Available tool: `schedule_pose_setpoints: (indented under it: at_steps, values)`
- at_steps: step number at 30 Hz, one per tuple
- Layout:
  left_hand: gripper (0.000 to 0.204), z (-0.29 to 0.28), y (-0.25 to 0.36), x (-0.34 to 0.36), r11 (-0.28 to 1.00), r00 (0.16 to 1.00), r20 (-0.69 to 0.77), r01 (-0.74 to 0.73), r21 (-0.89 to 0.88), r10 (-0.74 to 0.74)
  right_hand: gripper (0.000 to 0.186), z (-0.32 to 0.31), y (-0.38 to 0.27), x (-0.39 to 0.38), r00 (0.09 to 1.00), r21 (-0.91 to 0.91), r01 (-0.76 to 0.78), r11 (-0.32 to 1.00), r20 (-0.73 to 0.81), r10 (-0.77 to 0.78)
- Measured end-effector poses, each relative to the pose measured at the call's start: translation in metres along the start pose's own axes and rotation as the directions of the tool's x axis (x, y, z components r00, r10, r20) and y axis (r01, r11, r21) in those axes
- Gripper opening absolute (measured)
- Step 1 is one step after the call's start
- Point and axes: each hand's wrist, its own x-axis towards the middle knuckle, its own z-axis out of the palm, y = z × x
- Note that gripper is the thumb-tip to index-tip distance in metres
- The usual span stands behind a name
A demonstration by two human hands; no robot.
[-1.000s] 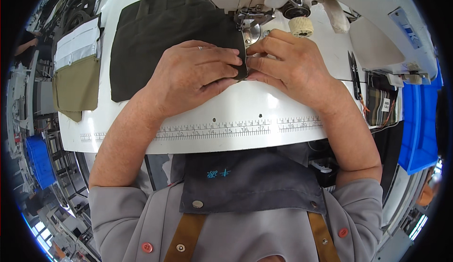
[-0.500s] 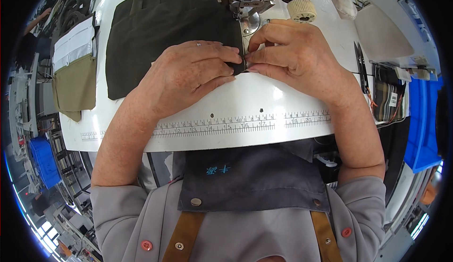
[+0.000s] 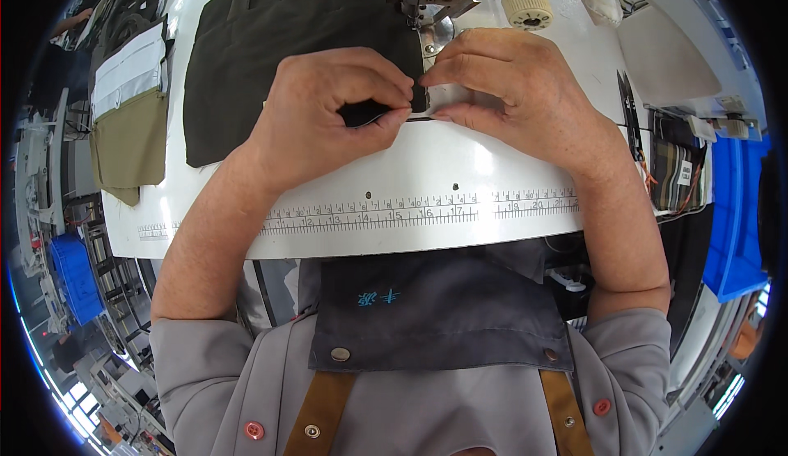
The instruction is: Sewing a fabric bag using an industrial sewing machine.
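Observation:
A dark olive cloth bag (image 3: 234, 70) with handle straps lies flat on the white table, its right edge reaching to the sewing machine's presser foot (image 3: 414, 22). My left hand (image 3: 328, 115) lies over the bag's near right part, thumb and forefinger pinched together on the cloth near its corner. Just across the right edge is my right hand (image 3: 517, 95). Its thumb and forefinger are apart, the forefinger tip close against the cloth edge. Whether that tip presses on the cloth I cannot tell.
The machine's cream dial (image 3: 527, 9) sits above my right hand. A ruler scale (image 3: 369, 216) runs along the table's near edge. Black scissors (image 3: 629, 115) lie at the right, near striped cloth (image 3: 678, 173). Khaki and white cloth pieces (image 3: 127, 140) hang at the left; a blue bin (image 3: 730, 218) stands right.
My left hand has gone from lying flat on the cloth to a pinch at its near edge. My right thumb and forefinger have parted from their pinch at the corner.

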Motion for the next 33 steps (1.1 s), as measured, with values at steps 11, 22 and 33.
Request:
schedule_pose_setpoints:
  at_steps: [11, 22, 33]
  values:
    - [0.005, -0.002, -0.007, 0.003, 0.974, 0.993, -0.027, 0.106, -0.201, -0.113, 0.02, 0.012, 0.0, 0.002, 1.0, 0.074, 0.008, 0.997, -0.014, -0.007]
    - [0.016, -0.001, -0.009, 0.003, 0.928, 0.984, -0.048, 0.146, -0.344, -0.173, 0.013, 0.013, 0.0, 0.006, 0.988, 0.174, -0.15, 0.973, 0.052, 0.143]
    - [0.021, -0.008, 0.0, 0.0, 0.994, 0.996, -0.007, -0.083, 0.067, 0.084, 0.013, 0.012, 0.0, 0.006, 0.977, 0.216, -0.209, 0.954, 0.085, 0.195]
